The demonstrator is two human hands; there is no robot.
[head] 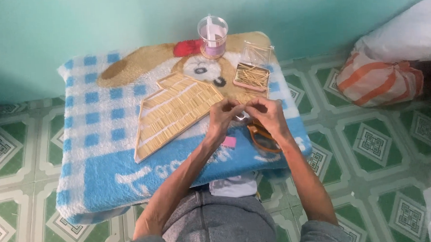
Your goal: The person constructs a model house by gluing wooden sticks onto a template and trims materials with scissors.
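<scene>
A thin stick [240,104] is pinched between the left hand [223,117] and right hand [269,115] above the blanket [100,140], beside the stick panel [176,110]. Sticks are held in the pink tray [252,77]; a plastic cup [213,36] is set behind.

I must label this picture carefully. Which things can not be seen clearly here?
- Head view: the thing between the left hand and right hand is too small and covered by fingers.
- The orange scissors lie partly under the right hand.
- The cup contents are blurred.

Teal wall [100,24] behind. Floor [391,142]: green/white patterned tiles. Low seat w/ blue-white checked blanket [95,140]. Orange-striped bag [376,80] and white sack [410,32] in corner.
</scene>
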